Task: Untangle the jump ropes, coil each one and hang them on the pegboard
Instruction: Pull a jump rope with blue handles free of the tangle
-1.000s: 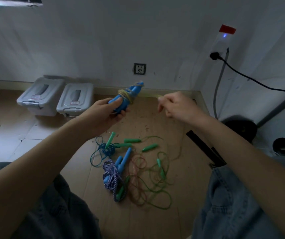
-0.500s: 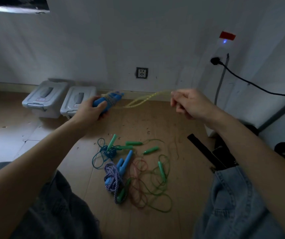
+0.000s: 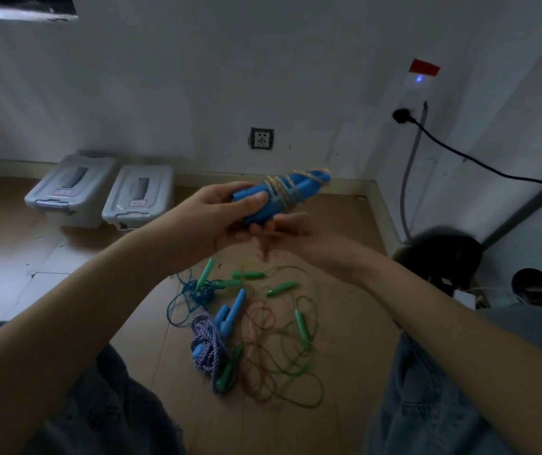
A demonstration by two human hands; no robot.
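Here, a person sits on the wooden floor (image 3: 345,290) with both bare arms reaching forward. The left hand (image 3: 220,221) holds a pair of blue handles (image 3: 279,197) side by side, fingers and thumb curled round their near end, with a pale yellowish rope (image 3: 282,190) wound in several turns about their middle. The right hand (image 3: 296,234) sits just below and beside the bundle; it is blurred, so I cannot tell whether its grip is closed on a rope end or empty.

On the floor between the knees lies a loose tangle (image 3: 246,333): green handles, another pair of blue handles, a purple-and-white braided rope (image 3: 212,349), a dark blue cord and thin green and reddish cords looping over one another. Two grey lidded storage boxes (image 3: 104,192) stand against the wall. No pegboard shows in view.

The step in hand looks to be coiling one rope round its own handles. The next move probably calls for tucking the free end so the wraps hold, then finding the pegboard, while the floor pile is not yet sorted.
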